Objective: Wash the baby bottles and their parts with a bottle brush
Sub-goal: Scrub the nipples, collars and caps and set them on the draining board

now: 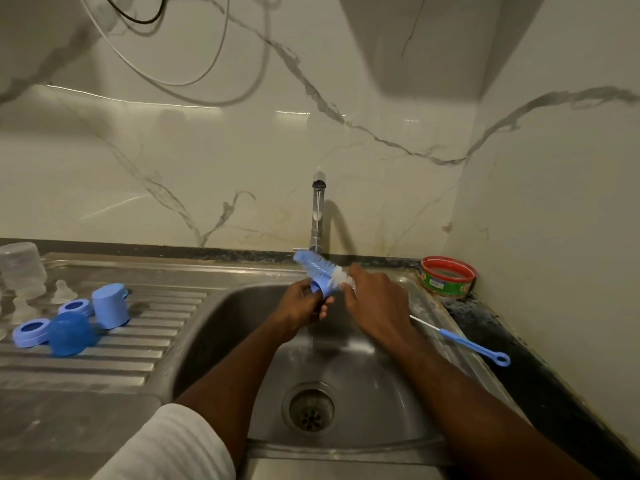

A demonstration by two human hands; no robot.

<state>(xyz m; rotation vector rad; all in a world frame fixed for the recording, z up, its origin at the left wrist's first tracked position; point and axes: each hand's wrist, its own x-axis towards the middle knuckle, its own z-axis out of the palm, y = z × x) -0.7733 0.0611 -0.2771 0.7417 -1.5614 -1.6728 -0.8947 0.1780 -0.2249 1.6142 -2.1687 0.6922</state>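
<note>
- The left hand is curled round a small blue ring-shaped bottle part, holding it over the far side of the sink; the part sits at the fingertips, just left of the right hand.
- The bottle brush runs through or against that blue part; its blue and white bristled head sticks out up and to the left, past the left hand, towards the foot of the tap.
- The right hand is closed on the near end of the brush; the handle is hidden inside the fist, so the grip shows only as curled fingers.
- Whether the bristles pass right through the part or only press on its rim I cannot tell; the spot is small and blurred.
- A thin stream of water falls below the hands towards the drain; it is faint.
- Both forearms reach in from the near edge and meet above the basin; the left arm shows a white sleeve pushed up near the elbow; the right forearm is cut off at the lower right.
- On the ribbed draining board to the left lie the other pieces: a blue cap, two blue rings, a darker blue dome, clear teats and a clear bottle, cut off at the left edge.
- On the right sink rim rests a thin blue teat brush, well apart from the hands; a red-rimmed tub stands in the far right corner.
</note>
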